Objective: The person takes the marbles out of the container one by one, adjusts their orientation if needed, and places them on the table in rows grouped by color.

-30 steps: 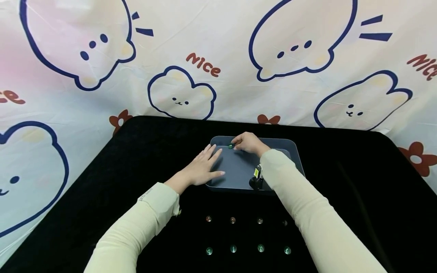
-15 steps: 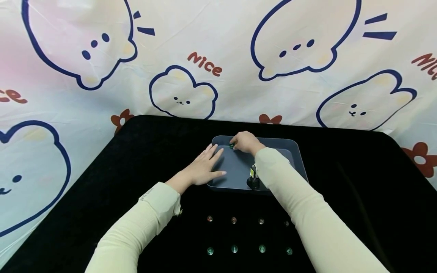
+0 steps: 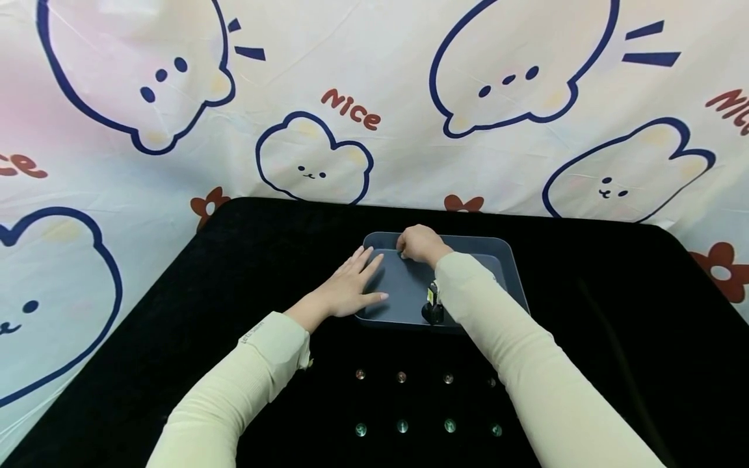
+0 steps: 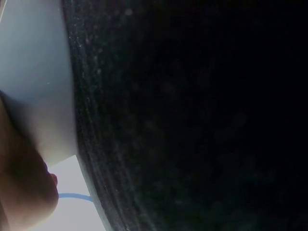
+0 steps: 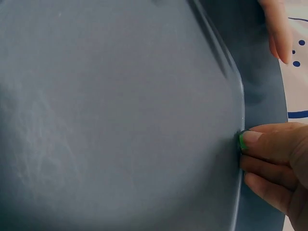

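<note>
In the head view my right hand (image 3: 422, 244) is at the far left part of a grey-blue tray (image 3: 404, 292). In the right wrist view its thumb and fingers pinch a small green glass marble (image 5: 242, 140) where the tray's floor meets its far wall; most of the marble is covered by the fingertips. My left hand (image 3: 349, 288) rests on the tray's left rim, fingers straight and spread, with nothing held. Part of the left hand (image 4: 24, 187) and the tray's side (image 4: 41, 82) also show in the left wrist view.
On the black cloth (image 3: 263, 416) in front of the tray lie two rows of small glass marbles. The nearer row has green ones (image 3: 450, 426), the farther row reddish or clear ones (image 3: 401, 377). A printed curtain (image 3: 404, 169) hangs behind the table.
The green marble, earlier visible at my right fingertips in the head view, is now hidden by the fingers. My right hand and forearm shifted slightly left; the left hand stayed on the rim.
</note>
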`<state>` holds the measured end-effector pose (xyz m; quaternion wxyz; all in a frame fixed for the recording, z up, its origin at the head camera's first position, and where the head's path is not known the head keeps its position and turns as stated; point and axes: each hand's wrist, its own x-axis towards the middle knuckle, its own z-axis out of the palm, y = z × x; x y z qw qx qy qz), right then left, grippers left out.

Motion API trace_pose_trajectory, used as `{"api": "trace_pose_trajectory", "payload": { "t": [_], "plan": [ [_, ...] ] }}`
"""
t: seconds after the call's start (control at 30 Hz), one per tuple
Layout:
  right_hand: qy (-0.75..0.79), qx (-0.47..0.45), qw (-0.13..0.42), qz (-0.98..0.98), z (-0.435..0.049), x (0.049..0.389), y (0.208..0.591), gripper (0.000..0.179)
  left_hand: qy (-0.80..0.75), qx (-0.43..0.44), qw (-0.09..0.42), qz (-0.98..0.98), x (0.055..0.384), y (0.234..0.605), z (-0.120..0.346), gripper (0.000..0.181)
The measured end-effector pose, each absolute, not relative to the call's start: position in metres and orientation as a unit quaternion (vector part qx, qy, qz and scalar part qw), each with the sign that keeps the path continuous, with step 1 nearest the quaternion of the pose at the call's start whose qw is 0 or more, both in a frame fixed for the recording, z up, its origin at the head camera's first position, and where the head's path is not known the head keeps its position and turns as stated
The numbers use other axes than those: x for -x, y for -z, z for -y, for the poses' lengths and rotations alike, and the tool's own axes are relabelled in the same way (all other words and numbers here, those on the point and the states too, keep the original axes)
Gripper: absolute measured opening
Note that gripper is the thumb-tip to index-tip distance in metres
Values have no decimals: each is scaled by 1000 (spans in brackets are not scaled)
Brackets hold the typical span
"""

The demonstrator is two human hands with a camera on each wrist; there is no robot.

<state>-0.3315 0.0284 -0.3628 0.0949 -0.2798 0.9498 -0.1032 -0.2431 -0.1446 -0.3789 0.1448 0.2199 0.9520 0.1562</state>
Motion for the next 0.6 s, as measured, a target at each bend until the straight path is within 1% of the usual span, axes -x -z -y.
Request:
{"api": "trace_pose_trajectory", "payload": {
  "t": [0.2,0.47,0.6],
  "plan": [
    [113,282,95,-948,-36,332,361,16,-149,-225,141,-952,243,379,143,76],
    [141,274,76,-948,-54,332,359,15,-141,-223,137,-955,242,378,140,76],
    [166,271,72,-945,-57,331,351,16,-141,-220,135,-956,241,377,142,76]
  ]
}}
